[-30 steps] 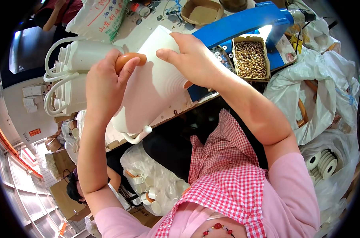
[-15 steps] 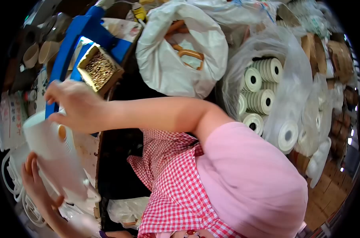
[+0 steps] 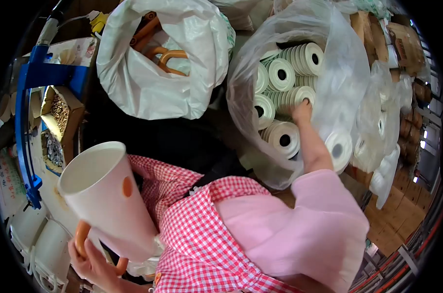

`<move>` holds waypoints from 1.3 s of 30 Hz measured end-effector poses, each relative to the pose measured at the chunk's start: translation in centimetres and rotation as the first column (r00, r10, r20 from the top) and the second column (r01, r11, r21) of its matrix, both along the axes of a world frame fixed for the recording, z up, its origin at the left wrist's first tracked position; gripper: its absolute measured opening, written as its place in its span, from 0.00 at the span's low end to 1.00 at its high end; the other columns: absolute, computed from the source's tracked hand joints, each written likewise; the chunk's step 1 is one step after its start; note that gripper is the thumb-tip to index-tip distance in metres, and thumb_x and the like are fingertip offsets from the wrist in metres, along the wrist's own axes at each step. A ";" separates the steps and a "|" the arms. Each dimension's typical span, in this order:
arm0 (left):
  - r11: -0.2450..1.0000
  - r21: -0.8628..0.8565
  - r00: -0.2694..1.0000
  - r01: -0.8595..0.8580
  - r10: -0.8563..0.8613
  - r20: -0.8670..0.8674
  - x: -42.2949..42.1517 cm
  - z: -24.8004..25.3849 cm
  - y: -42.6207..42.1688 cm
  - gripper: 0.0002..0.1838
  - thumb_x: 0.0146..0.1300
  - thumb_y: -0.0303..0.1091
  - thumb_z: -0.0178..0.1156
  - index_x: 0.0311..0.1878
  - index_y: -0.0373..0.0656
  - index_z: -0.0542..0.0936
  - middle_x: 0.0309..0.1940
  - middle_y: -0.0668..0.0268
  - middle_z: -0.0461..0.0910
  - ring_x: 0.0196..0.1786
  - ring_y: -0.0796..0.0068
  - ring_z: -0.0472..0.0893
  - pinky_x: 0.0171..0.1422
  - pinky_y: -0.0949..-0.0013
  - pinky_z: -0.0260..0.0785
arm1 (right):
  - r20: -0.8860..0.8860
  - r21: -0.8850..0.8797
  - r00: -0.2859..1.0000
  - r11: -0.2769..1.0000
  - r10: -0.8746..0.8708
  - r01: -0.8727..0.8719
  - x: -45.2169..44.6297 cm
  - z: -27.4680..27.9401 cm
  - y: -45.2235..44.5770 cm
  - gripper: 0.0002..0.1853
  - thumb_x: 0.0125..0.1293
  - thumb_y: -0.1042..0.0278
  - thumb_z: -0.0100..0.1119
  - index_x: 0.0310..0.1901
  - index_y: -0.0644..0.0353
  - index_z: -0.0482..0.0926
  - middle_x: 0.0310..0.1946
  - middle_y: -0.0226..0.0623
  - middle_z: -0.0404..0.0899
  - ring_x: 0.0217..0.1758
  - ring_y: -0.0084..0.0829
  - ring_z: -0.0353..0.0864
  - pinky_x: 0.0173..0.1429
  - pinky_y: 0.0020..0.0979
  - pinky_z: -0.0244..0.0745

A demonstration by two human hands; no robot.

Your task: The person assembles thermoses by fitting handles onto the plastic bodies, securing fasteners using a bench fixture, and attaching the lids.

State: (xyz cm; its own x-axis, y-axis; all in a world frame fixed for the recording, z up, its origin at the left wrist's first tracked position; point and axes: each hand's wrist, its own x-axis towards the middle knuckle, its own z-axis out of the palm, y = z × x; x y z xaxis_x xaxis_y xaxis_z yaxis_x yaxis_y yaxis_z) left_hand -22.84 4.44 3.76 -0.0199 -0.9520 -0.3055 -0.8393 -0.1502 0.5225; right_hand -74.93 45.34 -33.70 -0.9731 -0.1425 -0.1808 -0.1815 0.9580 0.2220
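Okay, left hand has its fingers closed round the brown handle of the white pitcher, palm partly hidden. Right hand is down in the clear bag, fingertips at the centre hole of a white disc; can't tell if that grip is pinching or just touching. Pitcher sits in front of the person, left of the torso, overlapping the near edge of the surface in view; can't tell if its base is supported. Its side runs right up to the checked apron, contact unclear. A dark gap lies between the pitcher and the white bag, so the room is on the far side, past the rim. Right hand has less: disc stacks to the left of it and behind, bag wall to the right. Pitcher is tilted, mouth up and toward far left, base toward near right, long axis along that diagonal; handle on its left side, brown oval spot on the right. Beyond the mouth: box of golden screws, then the blue frame. White vessels stand further left.
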 end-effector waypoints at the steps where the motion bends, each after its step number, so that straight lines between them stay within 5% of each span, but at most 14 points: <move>1: 0.998 -0.016 0.998 0.067 -0.067 0.006 -1.2 -1.3 0.7 0.12 0.71 0.32 0.59 0.51 0.33 0.78 0.32 0.71 0.69 0.33 0.83 0.66 0.38 0.78 0.58 | 0.061 0.010 0.994 0.996 -0.088 0.088 0.5 -0.5 0.2 0.33 0.62 0.54 0.69 0.63 0.63 0.70 0.61 0.55 0.74 0.66 0.54 0.71 0.69 0.45 0.68; 3: 0.991 -0.015 0.990 0.136 -0.135 0.050 -3.1 -2.2 1.9 0.11 0.71 0.32 0.60 0.50 0.33 0.77 0.34 0.70 0.71 0.35 0.83 0.69 0.40 0.78 0.60 | 0.156 0.043 0.971 0.984 -0.179 0.174 0.9 -2.2 1.1 0.34 0.61 0.54 0.70 0.64 0.62 0.69 0.63 0.53 0.73 0.69 0.53 0.68 0.71 0.45 0.67; 5: 0.996 -0.054 0.996 0.076 -0.078 -0.035 -4.3 -1.6 3.2 0.11 0.69 0.29 0.62 0.50 0.33 0.78 0.39 0.68 0.75 0.40 0.82 0.72 0.47 0.77 0.64 | 0.011 -0.257 1.000 0.966 0.017 -0.014 -0.5 -3.2 2.7 0.34 0.64 0.57 0.68 0.66 0.64 0.67 0.63 0.57 0.71 0.66 0.55 0.71 0.72 0.46 0.65; 9: 0.993 -0.107 0.993 0.045 -0.056 -0.104 -4.5 -0.9 5.1 0.13 0.64 0.22 0.59 0.52 0.34 0.78 0.42 0.66 0.77 0.45 0.79 0.74 0.55 0.74 0.67 | -0.117 -0.634 0.983 0.773 -0.140 0.034 -3.1 0.9 -0.8 0.29 0.67 0.59 0.64 0.66 0.64 0.72 0.58 0.55 0.77 0.61 0.53 0.76 0.69 0.45 0.69; 11: 0.998 0.049 0.976 -0.033 0.043 -0.214 -5.2 -1.2 5.9 0.19 0.62 0.15 0.52 0.56 0.37 0.76 0.53 0.67 0.75 0.43 0.79 0.75 0.44 0.78 0.71 | -0.212 -0.665 0.977 0.737 -0.025 -0.126 -2.8 6.0 -4.8 0.26 0.68 0.58 0.63 0.63 0.64 0.77 0.56 0.53 0.80 0.60 0.50 0.79 0.67 0.44 0.71; 12: 0.993 -0.016 0.979 0.121 -0.121 -0.162 -5.5 -2.0 5.5 0.19 0.65 0.15 0.52 0.58 0.38 0.76 0.56 0.67 0.73 0.40 0.82 0.75 0.36 0.80 0.70 | -0.257 -0.670 0.964 0.706 0.070 -0.230 -2.3 8.4 -7.2 0.25 0.69 0.57 0.63 0.61 0.65 0.79 0.55 0.53 0.81 0.59 0.48 0.80 0.66 0.43 0.72; 15: 1.000 0.025 0.977 -0.016 0.021 -0.212 -2.2 -4.1 6.2 0.11 0.73 0.26 0.57 0.56 0.39 0.75 0.30 0.74 0.72 0.23 0.89 0.69 0.25 0.83 0.61 | -0.403 -0.791 0.905 0.446 0.135 -0.419 1.3 14.6 -16.9 0.24 0.69 0.57 0.64 0.59 0.66 0.79 0.53 0.47 0.82 0.54 0.39 0.82 0.61 0.38 0.75; 17: 0.999 -0.023 0.967 -0.022 0.016 -0.255 -1.2 -3.7 6.9 0.08 0.72 0.27 0.60 0.51 0.38 0.75 0.29 0.74 0.71 0.21 0.89 0.68 0.25 0.83 0.63 | 0.024 -0.989 0.932 -0.124 0.363 0.074 5.3 17.9 -23.1 0.23 0.68 0.57 0.67 0.56 0.67 0.80 0.51 0.39 0.82 0.50 0.30 0.82 0.55 0.31 0.77; 20: 0.997 -0.075 0.960 0.011 -0.032 -0.279 0.7 -3.2 8.1 0.16 0.63 0.24 0.64 0.54 0.35 0.78 0.48 0.59 0.78 0.42 0.74 0.78 0.45 0.73 0.70 | -0.028 -0.909 0.632 -0.283 0.775 0.307 14.6 23.7 -33.1 0.33 0.53 0.53 0.81 0.55 0.65 0.81 0.47 0.33 0.82 0.48 0.27 0.80 0.52 0.28 0.75; 22: 0.995 -0.088 0.956 0.054 -0.077 -0.283 0.5 -2.4 8.9 0.17 0.57 0.22 0.67 0.51 0.34 0.80 0.57 0.50 0.79 0.53 0.63 0.82 0.56 0.68 0.72 | -0.497 -0.862 0.299 -0.502 0.815 -0.067 18.1 25.1 -38.3 0.35 0.47 0.56 0.83 0.56 0.64 0.82 0.42 0.35 0.79 0.45 0.31 0.77 0.51 0.30 0.72; 24: 0.979 -0.167 0.940 0.118 -0.165 -0.299 0.7 -2.1 9.7 0.18 0.53 0.22 0.69 0.49 0.34 0.80 0.61 0.44 0.79 0.58 0.56 0.85 0.60 0.67 0.73 | -0.312 -0.947 0.112 -0.318 0.944 0.039 21.5 25.3 -39.0 0.36 0.42 0.58 0.84 0.55 0.63 0.83 0.38 0.36 0.76 0.42 0.34 0.74 0.50 0.32 0.69; 26: 0.960 -0.274 0.940 0.061 -0.148 -0.308 1.7 -2.4 9.9 0.17 0.52 0.22 0.71 0.47 0.35 0.81 0.54 0.47 0.84 0.56 0.50 0.86 0.59 0.65 0.75 | -0.341 -0.940 -0.001 -0.341 0.940 -0.028 20.9 25.3 -39.7 0.37 0.44 0.54 0.84 0.56 0.62 0.83 0.37 0.35 0.74 0.40 0.33 0.73 0.47 0.31 0.70; 32: 0.946 -0.316 0.902 0.072 -0.198 -0.384 3.2 -2.0 9.9 0.14 0.53 0.23 0.73 0.43 0.35 0.83 0.37 0.56 0.86 0.59 0.47 0.84 0.71 0.52 0.72 | -0.316 -0.948 -0.057 -0.318 0.947 -0.031 22.3 26.7 -40.5 0.36 0.49 0.47 0.80 0.56 0.61 0.84 0.35 0.35 0.73 0.37 0.31 0.73 0.42 0.31 0.68; 39: 0.921 -0.374 0.915 0.110 -0.240 -0.324 4.4 -3.1 11.1 0.16 0.51 0.30 0.76 0.43 0.38 0.84 0.43 0.50 0.87 0.46 0.55 0.89 0.45 0.64 0.80 | -0.319 -0.922 -0.167 -0.346 0.933 -0.173 23.7 29.6 -40.6 0.36 0.52 0.45 0.77 0.56 0.62 0.82 0.34 0.35 0.72 0.36 0.31 0.72 0.40 0.31 0.66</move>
